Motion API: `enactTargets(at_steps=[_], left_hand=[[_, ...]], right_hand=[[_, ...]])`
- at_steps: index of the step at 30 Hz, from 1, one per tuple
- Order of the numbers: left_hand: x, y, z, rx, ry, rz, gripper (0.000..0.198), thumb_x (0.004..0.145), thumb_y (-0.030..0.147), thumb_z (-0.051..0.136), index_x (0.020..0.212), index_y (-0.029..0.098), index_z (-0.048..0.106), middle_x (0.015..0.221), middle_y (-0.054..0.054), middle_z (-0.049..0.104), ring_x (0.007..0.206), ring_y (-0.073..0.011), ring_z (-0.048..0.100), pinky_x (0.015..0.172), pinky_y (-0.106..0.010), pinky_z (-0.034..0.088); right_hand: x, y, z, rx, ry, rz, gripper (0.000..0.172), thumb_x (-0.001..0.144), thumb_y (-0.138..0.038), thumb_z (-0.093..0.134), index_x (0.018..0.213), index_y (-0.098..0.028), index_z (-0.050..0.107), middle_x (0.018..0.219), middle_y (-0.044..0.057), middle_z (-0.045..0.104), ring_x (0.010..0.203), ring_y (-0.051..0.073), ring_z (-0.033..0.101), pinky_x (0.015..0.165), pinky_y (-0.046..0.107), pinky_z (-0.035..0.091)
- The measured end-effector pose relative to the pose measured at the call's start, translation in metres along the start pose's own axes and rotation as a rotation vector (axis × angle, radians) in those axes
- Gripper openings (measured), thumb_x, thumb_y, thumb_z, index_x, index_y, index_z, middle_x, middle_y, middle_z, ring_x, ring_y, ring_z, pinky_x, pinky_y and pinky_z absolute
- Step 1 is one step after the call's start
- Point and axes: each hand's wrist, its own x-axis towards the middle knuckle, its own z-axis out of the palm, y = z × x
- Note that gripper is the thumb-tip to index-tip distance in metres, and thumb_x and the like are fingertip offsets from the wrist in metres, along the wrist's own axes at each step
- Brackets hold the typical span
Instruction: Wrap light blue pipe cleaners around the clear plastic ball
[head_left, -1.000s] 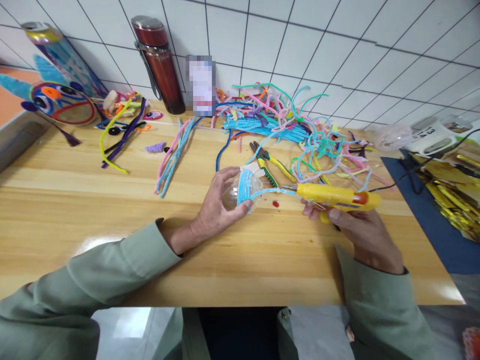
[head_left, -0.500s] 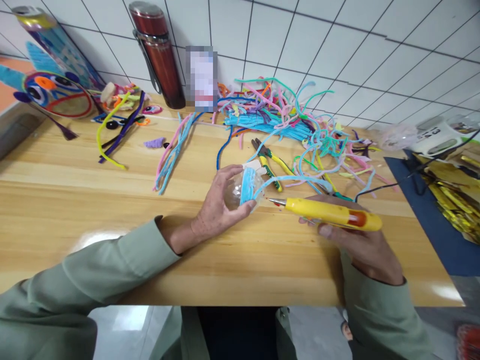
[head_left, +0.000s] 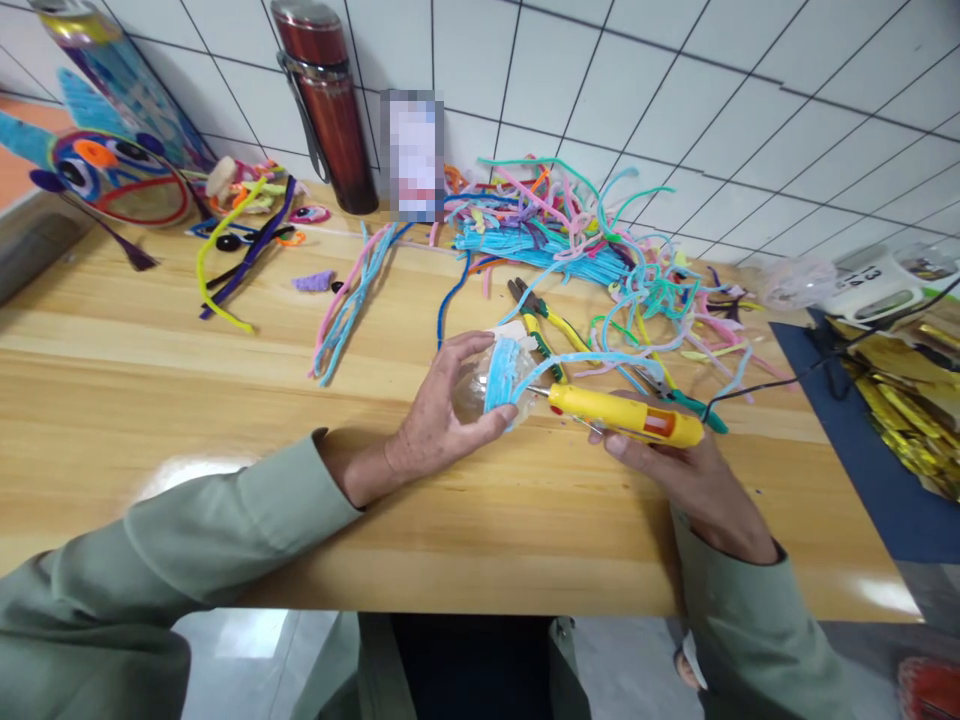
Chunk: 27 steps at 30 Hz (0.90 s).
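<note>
My left hand (head_left: pixel 435 425) is closed around a clear plastic bottle piece (head_left: pixel 470 392), fingers above and thumb below. Blue pipe cleaner (head_left: pixel 501 376) is wound in a band around the piece, and its loose end (head_left: pixel 592 357) trails off to the right. In my right hand (head_left: pixel 686 470) is a yellow hot glue gun (head_left: pixel 622 412) with a black cord. Its metal tip is at the right side of the bottle piece, by the blue band; whether it touches is too small to tell. Pliers (head_left: pixel 559 325) with yellow and green handles lie just behind.
Bundled and loose pipe cleaners (head_left: pixel 547 245) are heaped along the tiled wall. A red thermos (head_left: pixel 322 120), a blurred phone-like panel (head_left: pixel 412 160) and a decorated craft face (head_left: pixel 120 178) stand at the back left. Gold foil (head_left: pixel 900 410) lies on a dark blue sheet (head_left: pixel 840 440) at right.
My right hand has moved left with the glue gun, bringing its tip up to the bottle piece. My left hand stays almost in place, the piece slightly turned.
</note>
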Motion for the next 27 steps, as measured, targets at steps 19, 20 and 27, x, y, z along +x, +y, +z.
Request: enactTargets(at_steps=[19,20,27], left_hand=[[0.004,0.002,0.004,0.004,-0.001,0.122,0.069,0.095,0.04,0.081,0.155,0.029,0.049,0.152,-0.017,0.058,0.148,-0.0352,0.057,0.127,-0.061,0.05],[0.004,0.002,0.004,0.002,-0.001,0.122,0.069,0.095,0.04,0.082,0.155,0.029,0.049,0.152,-0.017,0.058,0.148,-0.0356,0.057,0.126,-0.062,0.05],[0.004,0.0,0.005,0.001,0.0,0.121,0.069,0.095,0.042,0.081,0.155,0.031,0.048,0.153,-0.015,0.059,0.147,-0.0344,0.058,0.126,-0.062,0.052]], right_hand=[[-0.001,0.008,0.002,0.053,-0.038,0.06,0.038,0.087,-0.065,0.086,0.095,-0.029,0.081,0.09,0.005,0.079,0.085,0.026,0.074,0.075,0.037,0.066],[-0.001,0.009,0.001,0.06,-0.032,0.068,0.037,0.087,-0.064,0.087,0.098,-0.029,0.082,0.091,0.005,0.079,0.086,0.026,0.075,0.076,0.038,0.066],[-0.003,0.013,-0.001,0.049,0.023,0.067,0.037,0.085,-0.062,0.09,0.096,-0.027,0.081,0.091,0.005,0.083,0.086,0.026,0.079,0.078,0.037,0.069]])
